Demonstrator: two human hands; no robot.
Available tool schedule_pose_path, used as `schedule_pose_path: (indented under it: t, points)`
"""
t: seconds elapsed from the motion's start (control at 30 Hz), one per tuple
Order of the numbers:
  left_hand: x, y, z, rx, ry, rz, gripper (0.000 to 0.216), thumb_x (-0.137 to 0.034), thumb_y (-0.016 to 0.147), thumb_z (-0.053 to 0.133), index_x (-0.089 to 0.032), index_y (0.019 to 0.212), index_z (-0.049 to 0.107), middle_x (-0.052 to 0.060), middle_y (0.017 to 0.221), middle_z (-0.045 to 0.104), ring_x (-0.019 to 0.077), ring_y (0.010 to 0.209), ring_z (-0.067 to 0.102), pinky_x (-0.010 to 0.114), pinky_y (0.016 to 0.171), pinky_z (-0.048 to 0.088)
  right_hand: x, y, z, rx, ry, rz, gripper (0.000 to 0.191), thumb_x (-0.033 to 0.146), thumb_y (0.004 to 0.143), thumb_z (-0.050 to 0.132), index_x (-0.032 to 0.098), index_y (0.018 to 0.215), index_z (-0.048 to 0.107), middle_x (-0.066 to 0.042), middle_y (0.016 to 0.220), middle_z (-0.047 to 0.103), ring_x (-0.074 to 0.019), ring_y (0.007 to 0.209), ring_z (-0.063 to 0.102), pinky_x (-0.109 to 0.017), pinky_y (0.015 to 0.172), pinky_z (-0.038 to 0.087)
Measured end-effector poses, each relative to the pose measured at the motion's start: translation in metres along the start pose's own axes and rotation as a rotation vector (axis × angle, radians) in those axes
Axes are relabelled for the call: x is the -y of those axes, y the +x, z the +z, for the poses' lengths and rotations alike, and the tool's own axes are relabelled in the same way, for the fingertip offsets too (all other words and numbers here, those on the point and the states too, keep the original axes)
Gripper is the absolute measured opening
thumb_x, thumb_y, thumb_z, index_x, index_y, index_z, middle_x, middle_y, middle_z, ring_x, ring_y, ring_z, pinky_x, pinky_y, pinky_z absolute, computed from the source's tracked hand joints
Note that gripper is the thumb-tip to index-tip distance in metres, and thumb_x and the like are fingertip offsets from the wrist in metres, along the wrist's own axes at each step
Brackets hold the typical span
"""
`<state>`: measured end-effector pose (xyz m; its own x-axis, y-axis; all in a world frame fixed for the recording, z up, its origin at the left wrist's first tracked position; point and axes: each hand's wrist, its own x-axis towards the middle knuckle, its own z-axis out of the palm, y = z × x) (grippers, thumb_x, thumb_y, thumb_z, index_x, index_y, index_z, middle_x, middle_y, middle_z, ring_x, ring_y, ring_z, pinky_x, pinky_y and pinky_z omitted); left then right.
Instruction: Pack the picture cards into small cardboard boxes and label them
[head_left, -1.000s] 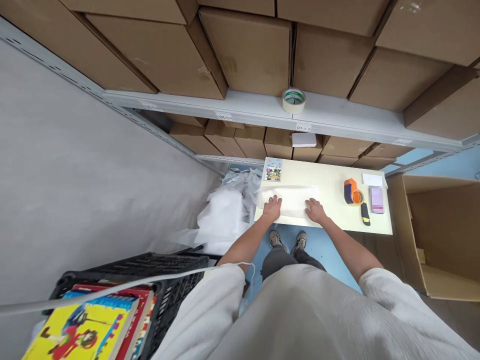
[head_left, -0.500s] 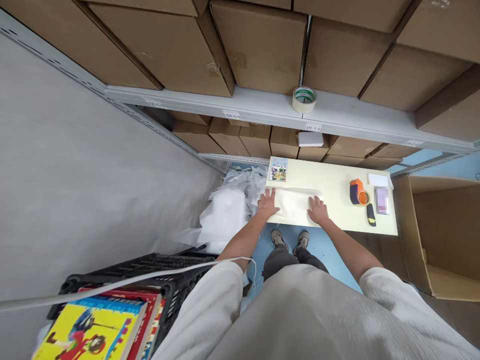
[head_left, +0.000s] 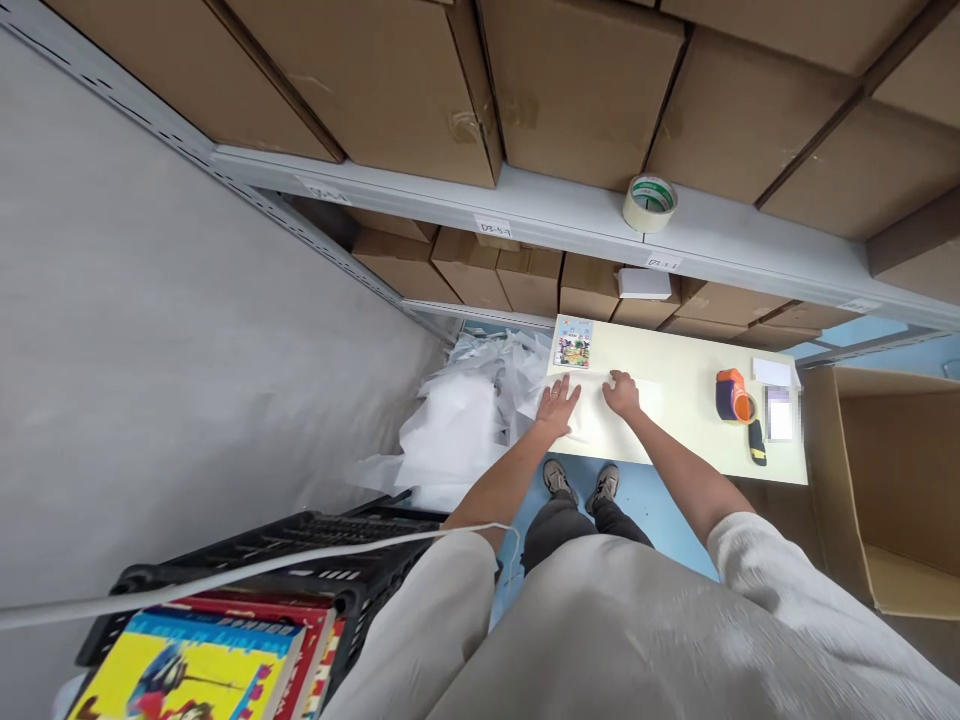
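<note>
Our left hand (head_left: 557,403) lies palm down with its fingers spread, pressing on a pale sheet (head_left: 592,418) right of centre in the frame, and it grasps nothing that we can see. Our right hand (head_left: 621,395) is just beside it, its fingers bent and their tips down on the same sheet; whether it pinches an edge, we cannot tell. The sheet lies on the near left part of a cream table (head_left: 686,420), stretching beneath and between our two hands. Just beyond our left hand, at the table's far left corner, we see a colourful booklet (head_left: 573,344). Toward the right end sit an orange and purple tape dispenser (head_left: 731,395), a black and yellow cutter (head_left: 757,442), a phone (head_left: 779,415) and a white slip (head_left: 772,373). Left of the table we find a heap of white wrapping (head_left: 457,415), and at the lower left a black crate (head_left: 300,530) with books (head_left: 195,670) and a white cable (head_left: 262,572) crossing above. Across the top runs a grey shelf (head_left: 570,230) bearing brown boxes (head_left: 577,85) and a tape roll (head_left: 650,205); an open carton (head_left: 900,480) stands at the right edge.
</note>
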<state>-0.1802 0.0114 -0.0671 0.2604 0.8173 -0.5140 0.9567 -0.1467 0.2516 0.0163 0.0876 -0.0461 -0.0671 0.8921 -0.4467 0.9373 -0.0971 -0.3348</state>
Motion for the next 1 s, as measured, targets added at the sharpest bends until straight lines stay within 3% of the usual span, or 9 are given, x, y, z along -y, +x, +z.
schedule_pose_path:
  t: [0.1, 0.2, 0.37, 0.53, 0.67, 0.87, 1.0]
  points:
    - [-0.001, 0.007, 0.0, 0.043, 0.007, -0.048, 0.142, -0.044, 0.069, 0.096, -0.025, 0.179, 0.009, 0.022, 0.185, -0.003, 0.0481, 0.169, 0.013, 0.062, 0.133, 0.017, 0.035, 0.035, 0.008, 0.032, 0.163, 0.119, 0.042, 0.037, 0.102, 0.056, 0.024, 0.141, 0.064, -0.012, 0.14, 0.069, -0.0283, 0.128, 0.066, -0.039, 0.106, 0.053]
    - [-0.003, 0.014, 0.0, 0.092, -0.011, -0.077, 0.151, -0.042, 0.062, 0.1, -0.024, 0.179, 0.006, 0.024, 0.184, -0.003, 0.0519, 0.168, 0.01, 0.066, 0.132, 0.014, 0.062, 0.058, 0.015, 0.018, 0.204, 0.168, 0.038, 0.04, 0.099, 0.061, 0.025, 0.134, 0.065, -0.012, 0.14, 0.069, -0.0303, 0.128, 0.066, -0.042, 0.107, 0.052]
    - [-0.008, 0.019, 0.004, 0.069, -0.072, -0.088, 0.154, -0.04, 0.057, 0.102, -0.022, 0.179, 0.009, 0.025, 0.184, -0.001, 0.0531, 0.167, 0.01, 0.068, 0.132, 0.014, 0.091, 0.072, 0.028, -0.063, 0.18, 0.27, 0.053, 0.045, 0.091, 0.073, 0.021, 0.135, 0.056, -0.02, 0.144, 0.062, -0.0363, 0.134, 0.059, -0.052, 0.112, 0.046]
    - [-0.01, 0.019, 0.006, 0.045, -0.095, -0.088, 0.145, -0.043, 0.063, 0.099, -0.022, 0.179, 0.014, 0.023, 0.185, 0.005, 0.0527, 0.167, 0.014, 0.067, 0.132, 0.018, 0.101, 0.083, 0.041, -0.072, 0.202, 0.415, 0.064, 0.041, 0.086, 0.076, 0.021, 0.139, 0.047, -0.027, 0.146, 0.059, -0.042, 0.139, 0.054, -0.063, 0.115, 0.038]
    - [-0.01, 0.02, 0.006, 0.029, -0.082, -0.092, 0.139, -0.046, 0.068, 0.097, -0.026, 0.179, 0.015, 0.021, 0.185, 0.007, 0.0519, 0.166, 0.018, 0.069, 0.131, 0.019, 0.099, 0.094, 0.042, -0.077, 0.269, 0.473, 0.069, 0.044, 0.08, 0.083, 0.02, 0.137, 0.051, -0.027, 0.143, 0.061, -0.0428, 0.137, 0.056, -0.065, 0.113, 0.039]
    - [-0.01, 0.02, 0.006, 0.025, -0.078, -0.088, 0.14, -0.043, 0.065, 0.098, -0.023, 0.179, 0.018, 0.023, 0.184, 0.01, 0.0509, 0.166, 0.021, 0.067, 0.131, 0.021, 0.099, 0.098, 0.038, -0.017, 0.272, 0.459, 0.057, 0.047, 0.081, 0.082, 0.018, 0.126, 0.064, -0.029, 0.14, 0.06, -0.0461, 0.138, 0.053, -0.067, 0.111, 0.041]
    - [-0.01, 0.019, 0.006, 0.031, -0.03, -0.094, 0.137, -0.043, 0.068, 0.096, -0.025, 0.179, 0.017, 0.02, 0.184, 0.012, 0.0501, 0.166, 0.021, 0.069, 0.13, 0.022, 0.102, 0.091, 0.037, -0.044, 0.237, 0.466, 0.051, 0.045, 0.086, 0.077, 0.019, 0.128, 0.067, -0.025, 0.145, 0.053, -0.0434, 0.139, 0.049, -0.063, 0.115, 0.04]
